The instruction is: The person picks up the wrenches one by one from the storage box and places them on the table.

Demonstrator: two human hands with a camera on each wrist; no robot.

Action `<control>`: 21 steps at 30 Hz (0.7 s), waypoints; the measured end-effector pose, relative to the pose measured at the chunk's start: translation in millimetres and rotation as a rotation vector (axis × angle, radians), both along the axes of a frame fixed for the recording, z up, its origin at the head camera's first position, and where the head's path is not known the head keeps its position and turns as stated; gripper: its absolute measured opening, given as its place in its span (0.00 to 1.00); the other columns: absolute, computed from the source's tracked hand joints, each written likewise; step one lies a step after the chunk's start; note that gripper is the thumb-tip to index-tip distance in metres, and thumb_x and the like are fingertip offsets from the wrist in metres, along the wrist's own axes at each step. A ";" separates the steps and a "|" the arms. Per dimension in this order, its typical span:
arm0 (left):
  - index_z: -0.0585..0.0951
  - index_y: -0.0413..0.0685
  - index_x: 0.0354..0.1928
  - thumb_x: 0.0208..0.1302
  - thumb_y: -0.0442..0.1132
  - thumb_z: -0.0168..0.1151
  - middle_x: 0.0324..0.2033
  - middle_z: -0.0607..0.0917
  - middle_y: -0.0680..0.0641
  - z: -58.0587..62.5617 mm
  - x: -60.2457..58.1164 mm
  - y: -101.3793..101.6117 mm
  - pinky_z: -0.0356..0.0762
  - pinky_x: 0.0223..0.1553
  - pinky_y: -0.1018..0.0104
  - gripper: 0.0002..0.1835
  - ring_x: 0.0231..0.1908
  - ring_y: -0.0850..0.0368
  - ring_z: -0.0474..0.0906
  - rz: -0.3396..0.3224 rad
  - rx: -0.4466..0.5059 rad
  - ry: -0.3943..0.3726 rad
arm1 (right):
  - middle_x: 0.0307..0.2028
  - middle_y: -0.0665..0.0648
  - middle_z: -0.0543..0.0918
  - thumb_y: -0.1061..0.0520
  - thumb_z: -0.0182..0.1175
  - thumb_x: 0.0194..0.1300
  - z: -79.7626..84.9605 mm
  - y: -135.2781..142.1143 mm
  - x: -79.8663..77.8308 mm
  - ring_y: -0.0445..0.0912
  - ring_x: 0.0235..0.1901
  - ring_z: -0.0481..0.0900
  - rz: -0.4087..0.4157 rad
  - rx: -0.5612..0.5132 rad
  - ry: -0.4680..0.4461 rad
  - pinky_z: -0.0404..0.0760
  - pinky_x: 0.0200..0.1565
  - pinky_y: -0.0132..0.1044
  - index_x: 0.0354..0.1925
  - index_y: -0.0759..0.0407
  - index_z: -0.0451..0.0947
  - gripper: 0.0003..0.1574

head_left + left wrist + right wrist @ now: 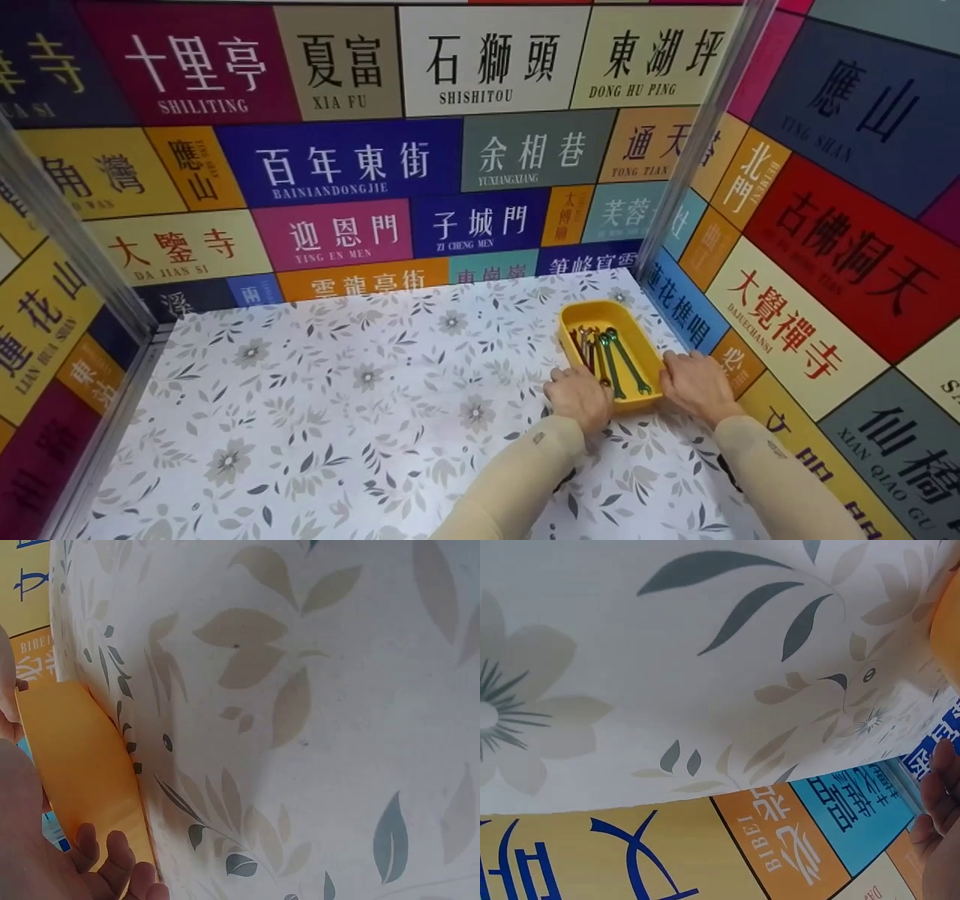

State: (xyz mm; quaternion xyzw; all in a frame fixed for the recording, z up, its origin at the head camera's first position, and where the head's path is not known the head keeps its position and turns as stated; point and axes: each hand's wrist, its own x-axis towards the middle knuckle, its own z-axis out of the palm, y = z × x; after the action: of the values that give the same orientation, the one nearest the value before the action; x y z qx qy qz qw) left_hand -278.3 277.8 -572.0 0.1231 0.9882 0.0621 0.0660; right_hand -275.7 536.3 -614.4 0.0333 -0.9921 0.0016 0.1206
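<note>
A yellow plastic tray [600, 307] stands on the table's right side with several wrenches [622, 364] inside, some green, some darker. My left hand [579, 399] grips its near left corner and covers part of the wall and the wrench ends there. In the left wrist view, the left fingers [120, 859] lie along the tray's outer wall [90, 757]. My right hand [699, 386] holds the rim at the near right corner. Only some right fingers [937, 795] show at the edge of the right wrist view, below a sliver of the tray [949, 630].
A white cloth [315, 420] with a grey leaf and flower print covers the table. Colourful sign-covered walls [341, 161] rise behind and on both sides, and the right wall [787, 300] is close to the tray and right hand.
</note>
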 end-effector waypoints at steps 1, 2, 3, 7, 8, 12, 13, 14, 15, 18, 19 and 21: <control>0.81 0.50 0.63 0.84 0.71 0.45 0.51 0.88 0.46 -3.0 -2.1 0.3 0.84 0.49 0.54 0.34 0.49 0.51 0.80 0.000 0.000 0.002 | 0.27 0.58 0.80 0.52 0.57 0.78 -0.1 -0.9 -0.3 0.56 0.31 0.72 -0.004 -0.010 -0.006 0.73 0.37 0.52 0.40 0.59 0.78 0.12; 0.80 0.50 0.65 0.84 0.71 0.45 0.53 0.88 0.46 -7.6 -4.8 1.1 0.84 0.51 0.53 0.35 0.51 0.51 0.80 0.000 0.005 0.001 | 0.27 0.58 0.80 0.52 0.57 0.79 -0.4 -1.9 -0.5 0.56 0.32 0.72 -0.007 -0.017 -0.014 0.74 0.37 0.53 0.40 0.59 0.78 0.12; 0.79 0.49 0.66 0.83 0.71 0.45 0.55 0.87 0.45 -12.3 -7.7 1.6 0.85 0.54 0.52 0.35 0.53 0.50 0.80 0.001 0.007 0.001 | 0.27 0.58 0.79 0.52 0.57 0.79 -0.5 -2.7 -0.9 0.55 0.31 0.72 -0.010 -0.021 -0.022 0.74 0.37 0.53 0.41 0.59 0.78 0.12; 0.77 0.50 0.71 0.82 0.71 0.45 0.60 0.86 0.45 -28.7 -18.4 2.7 0.83 0.61 0.49 0.36 0.58 0.49 0.80 0.014 0.023 0.016 | 0.27 0.58 0.78 0.52 0.57 0.78 -2.2 -6.2 -2.8 0.55 0.30 0.72 -0.013 -0.027 -0.037 0.75 0.37 0.53 0.41 0.59 0.77 0.11; 0.76 0.49 0.72 0.82 0.70 0.46 0.61 0.86 0.44 -32.3 -20.8 2.5 0.83 0.63 0.49 0.37 0.59 0.49 0.80 0.017 0.032 0.018 | 0.27 0.57 0.77 0.52 0.57 0.78 -2.7 -7.0 -3.2 0.55 0.30 0.72 -0.013 -0.026 -0.037 0.75 0.37 0.53 0.41 0.59 0.77 0.11; 0.76 0.50 0.74 0.80 0.70 0.48 0.63 0.85 0.43 -39.8 -26.4 1.4 0.82 0.69 0.47 0.37 0.63 0.48 0.81 0.026 0.053 0.034 | 0.29 0.57 0.77 0.53 0.57 0.77 -4.2 -9.3 -3.5 0.54 0.31 0.72 -0.016 -0.033 -0.037 0.74 0.37 0.51 0.41 0.58 0.76 0.09; 0.76 0.50 0.74 0.80 0.70 0.48 0.63 0.85 0.43 -40.5 -27.1 1.0 0.81 0.70 0.47 0.37 0.64 0.47 0.81 0.026 0.056 0.034 | 0.29 0.57 0.78 0.53 0.57 0.77 -4.2 -10.1 -3.4 0.54 0.31 0.72 -0.015 -0.036 -0.040 0.74 0.37 0.51 0.42 0.58 0.76 0.09; 0.76 0.49 0.73 0.80 0.69 0.49 0.64 0.85 0.43 -40.7 -27.3 0.2 0.80 0.71 0.46 0.37 0.65 0.47 0.81 0.024 0.057 0.037 | 0.30 0.57 0.78 0.53 0.56 0.77 -4.2 -10.6 -3.3 0.54 0.31 0.72 -0.016 -0.038 -0.044 0.74 0.37 0.51 0.43 0.58 0.76 0.09; 0.76 0.49 0.73 0.80 0.69 0.49 0.64 0.85 0.42 -40.4 -27.3 -0.7 0.80 0.72 0.46 0.37 0.66 0.47 0.81 0.022 0.058 0.041 | 0.31 0.57 0.79 0.53 0.56 0.77 -4.3 -10.9 -3.1 0.54 0.32 0.73 -0.018 -0.043 -0.049 0.75 0.37 0.51 0.44 0.58 0.76 0.09; 0.77 0.50 0.72 0.81 0.67 0.48 0.64 0.85 0.42 -40.8 -28.1 -3.1 0.79 0.72 0.45 0.35 0.66 0.46 0.81 0.014 0.058 0.055 | 0.33 0.58 0.80 0.52 0.55 0.77 -3.8 -12.5 -3.0 0.54 0.33 0.74 -0.026 -0.054 -0.073 0.77 0.39 0.53 0.48 0.58 0.76 0.11; 0.77 0.50 0.71 0.81 0.67 0.48 0.64 0.85 0.42 -40.6 -28.5 -4.3 0.80 0.72 0.45 0.34 0.65 0.47 0.81 0.011 0.058 0.061 | 0.34 0.58 0.81 0.52 0.55 0.78 -3.8 -13.1 -3.2 0.54 0.34 0.74 -0.030 -0.058 -0.083 0.78 0.40 0.54 0.49 0.58 0.76 0.11; 0.78 0.50 0.71 0.81 0.66 0.48 0.63 0.85 0.43 -40.3 -28.6 -6.8 0.80 0.70 0.46 0.33 0.64 0.47 0.81 0.006 0.062 0.072 | 0.36 0.58 0.81 0.51 0.55 0.78 -4.1 -14.9 -3.3 0.54 0.35 0.75 -0.041 -0.073 -0.096 0.79 0.42 0.55 0.52 0.58 0.76 0.13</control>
State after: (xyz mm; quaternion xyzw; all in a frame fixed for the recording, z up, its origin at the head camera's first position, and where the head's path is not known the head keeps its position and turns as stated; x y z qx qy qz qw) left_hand -306.9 271.0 -612.3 0.1242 0.9879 0.0886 0.0262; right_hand -278.9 521.4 -618.5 0.0084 -0.9965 0.0371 0.0739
